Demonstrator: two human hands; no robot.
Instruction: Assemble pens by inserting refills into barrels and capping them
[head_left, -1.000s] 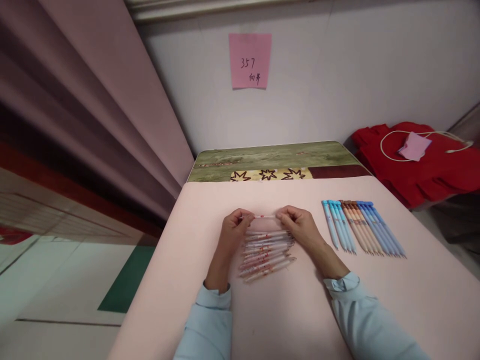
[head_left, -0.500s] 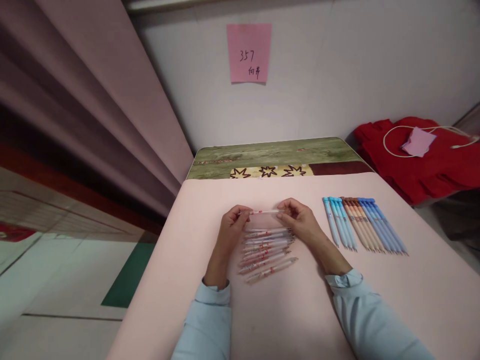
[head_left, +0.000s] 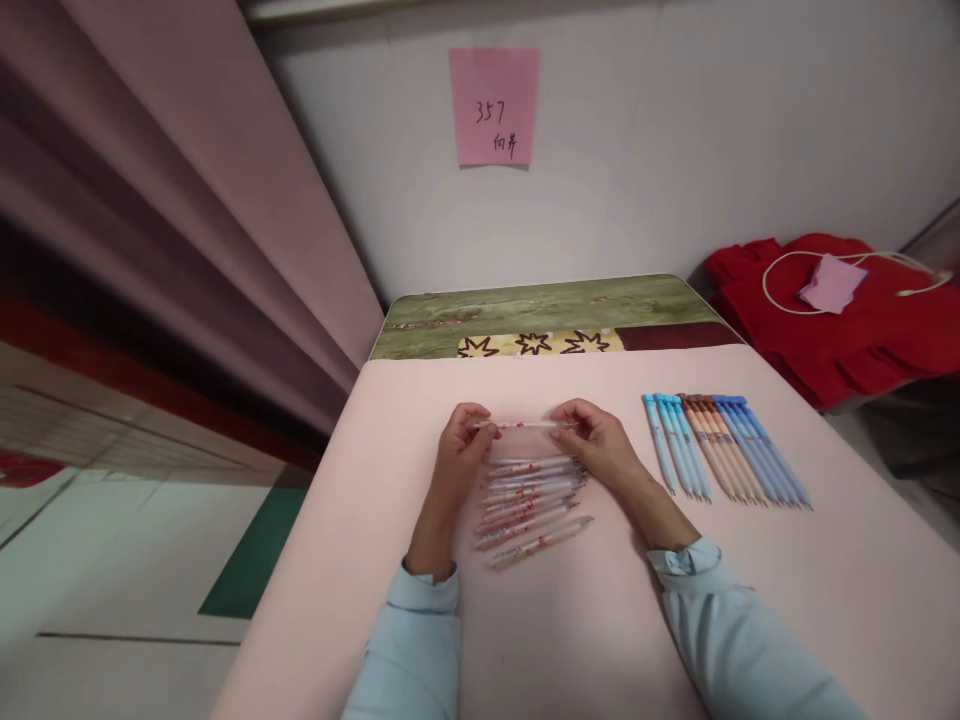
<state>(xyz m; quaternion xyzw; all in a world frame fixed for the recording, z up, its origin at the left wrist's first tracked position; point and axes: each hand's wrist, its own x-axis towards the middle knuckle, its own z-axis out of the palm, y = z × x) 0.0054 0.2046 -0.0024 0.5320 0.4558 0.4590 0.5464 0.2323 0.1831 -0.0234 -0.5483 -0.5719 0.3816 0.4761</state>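
A slim white pen with red marks (head_left: 521,425) is stretched level between my two hands, just beyond a loose stack of pens. My left hand (head_left: 463,447) pinches its left end between thumb and fingers. At the other end, my right hand (head_left: 594,440) has its thumb and fingers closed on the pen. Several similar white pens with red patterns (head_left: 529,500) lie side by side below it, tips pointing right. The nearest pen (head_left: 541,543) lies slightly apart from the others, tilted up to the right.
To the right, a neat row holds light blue pens (head_left: 682,450), brown-topped beige pens (head_left: 724,450) and darker blue pens (head_left: 765,455). A pink cloth (head_left: 562,640) covers most of the table. Red fabric (head_left: 885,345) with a white cable lies beyond the right edge.
My left hand's fingers have shifted slightly left along the pen, showing more of its end. The right hand still grips it, and the lying pens have stayed put.
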